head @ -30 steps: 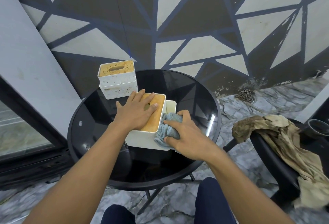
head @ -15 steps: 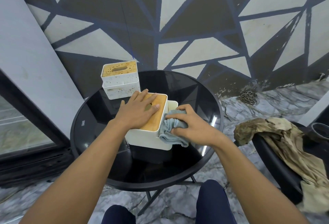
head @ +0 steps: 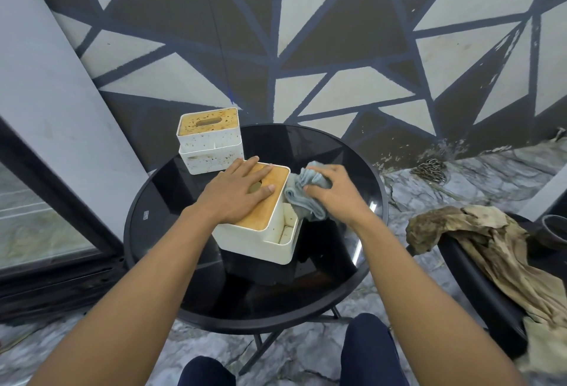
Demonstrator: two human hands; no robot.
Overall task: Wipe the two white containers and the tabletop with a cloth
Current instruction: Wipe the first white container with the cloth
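Left hand spread flat on the near box, right hand gripping the bunched cloth against its side.

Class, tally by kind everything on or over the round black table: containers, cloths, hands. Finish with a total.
White containers: 2 (near white container, far white container)
Cloths: 1 (blue-grey cloth, gripped by the right hand)
Hands: 2 (left hand flat on the near lid, plus the right)
Total: 5
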